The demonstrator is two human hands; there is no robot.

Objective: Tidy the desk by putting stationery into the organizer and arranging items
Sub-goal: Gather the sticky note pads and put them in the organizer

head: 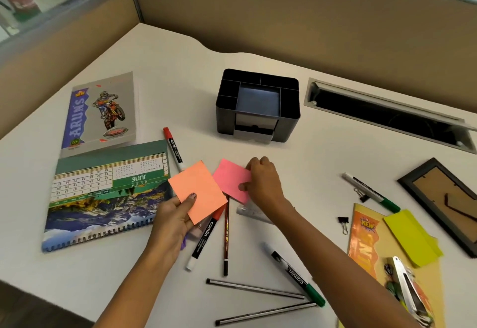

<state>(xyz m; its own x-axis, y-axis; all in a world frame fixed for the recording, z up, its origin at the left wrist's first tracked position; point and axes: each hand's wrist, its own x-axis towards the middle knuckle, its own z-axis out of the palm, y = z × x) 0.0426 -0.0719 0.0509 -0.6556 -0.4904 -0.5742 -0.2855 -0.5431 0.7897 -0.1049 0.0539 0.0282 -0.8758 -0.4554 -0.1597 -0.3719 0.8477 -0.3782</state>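
Sticky-note pads, two, at desk centre: orange pad, near corner pinched under the thumb of left hand; pink pad, right edge gripped by right hand. Black desk organizer stands beyond them, apart, on white desk.

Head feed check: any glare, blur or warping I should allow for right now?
Head view: wide-angle warping bows the edges of the desk; pale sheen on the middle floor of the organizer; the bottom-right clutter is smeared; the orange note and pink note are sharp, shadows soft.
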